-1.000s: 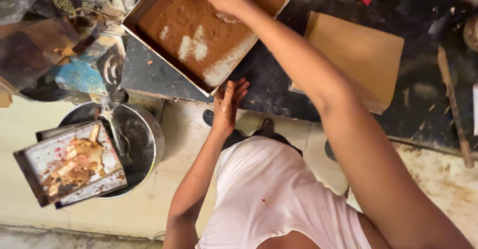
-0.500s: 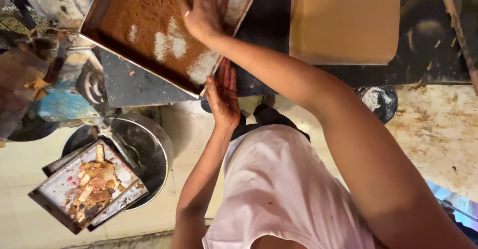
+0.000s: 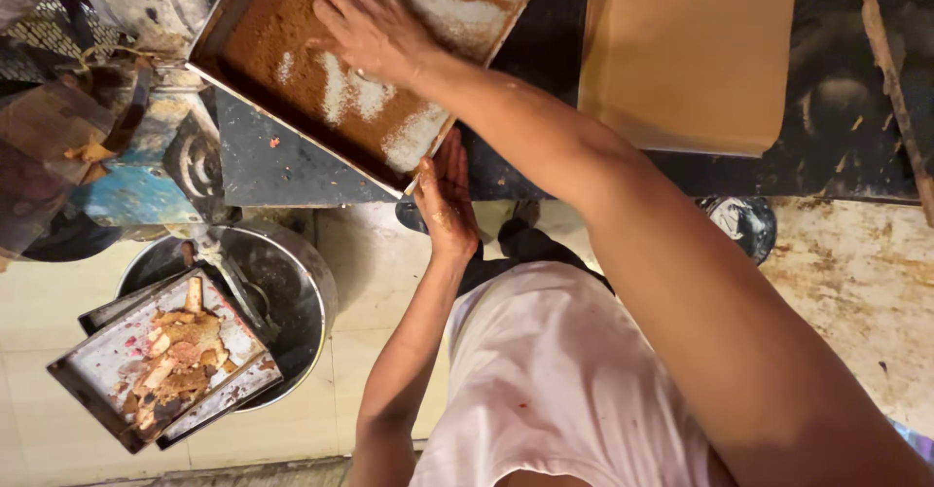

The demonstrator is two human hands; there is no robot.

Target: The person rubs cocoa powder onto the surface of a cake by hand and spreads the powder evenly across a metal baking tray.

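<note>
A person in a pale pink shirt stood over a dark, stained work table (image 3: 837, 108), seen from above their own head. Their right hand (image 3: 375, 30) lay flat, palm down and fingers spread loose, inside a shallow rectangular metal tray (image 3: 292, 122) at the far left of the table. It grasped nothing; the fingertips pressed into a layer of reddish-brown powder (image 3: 282, 30) that covered the tray floor. Pale streaks showed through the powder just near and to the right of that hand, where the tray bottom or a lighter powder was laid bare; I could not tell which.

The left hand (image 3: 446, 200) was open too, fingers straight and held together, its edge set against the near corner of the tray at the table's rim. It gripped nothing.

To the right of the tray, well apart from both hands, a flat square tan board (image 3: 686, 54) rested on the table.

On the pale floor to the near left stood a round steel bucket (image 3: 292, 283). A second, smaller metal tray (image 3: 107, 380) sat tilted across its mouth, holding brown broken scraps (image 3: 180, 351). Beyond the bucket, at the far left, a worn blue-painted machine part (image 3: 146, 171) stood beside the table. A small dark round object (image 3: 739, 224) lay on the floor under the table's near edge, to the right of the person.
</note>
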